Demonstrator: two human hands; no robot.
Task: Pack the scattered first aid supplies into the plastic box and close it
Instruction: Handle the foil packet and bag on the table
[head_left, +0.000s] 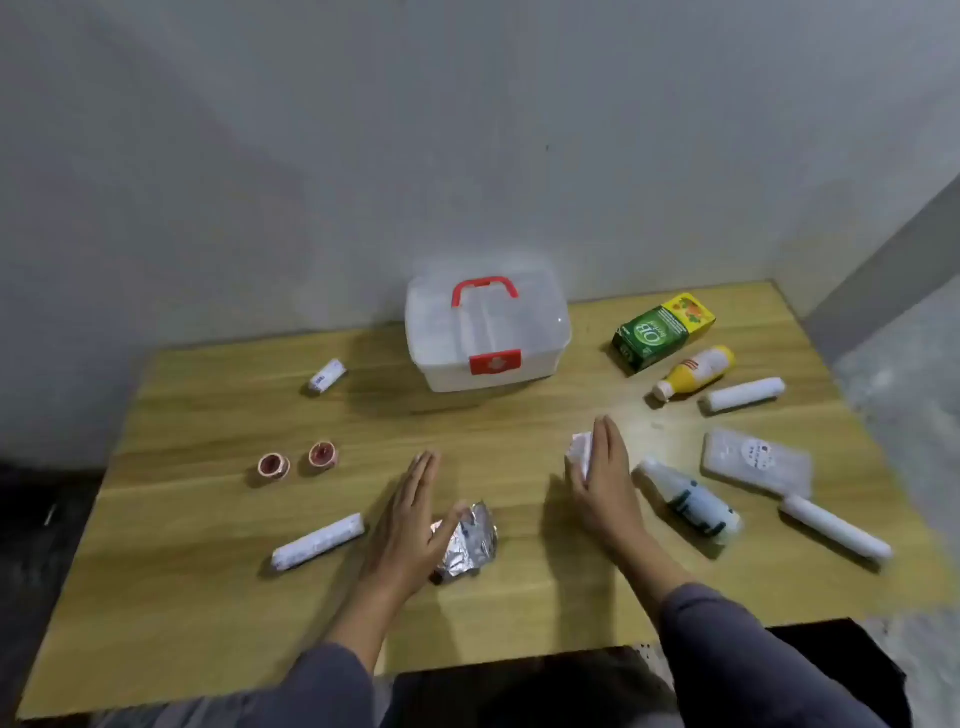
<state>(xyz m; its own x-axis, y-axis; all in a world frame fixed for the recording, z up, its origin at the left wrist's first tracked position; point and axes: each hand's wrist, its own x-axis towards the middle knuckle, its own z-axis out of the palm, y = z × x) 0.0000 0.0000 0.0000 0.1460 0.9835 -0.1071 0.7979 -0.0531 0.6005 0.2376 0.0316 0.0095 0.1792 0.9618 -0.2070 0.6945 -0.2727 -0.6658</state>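
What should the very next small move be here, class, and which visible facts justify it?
Probably reach both hands forward and unlatch the white plastic box with the red handle: its lid looks shut and its red latch down, so nothing can go in yet. The right hand rests against a small white packet, and the left hand touches a crumpled silver foil pack.

1 head cam, looks fwd & down at table (519, 431), near.
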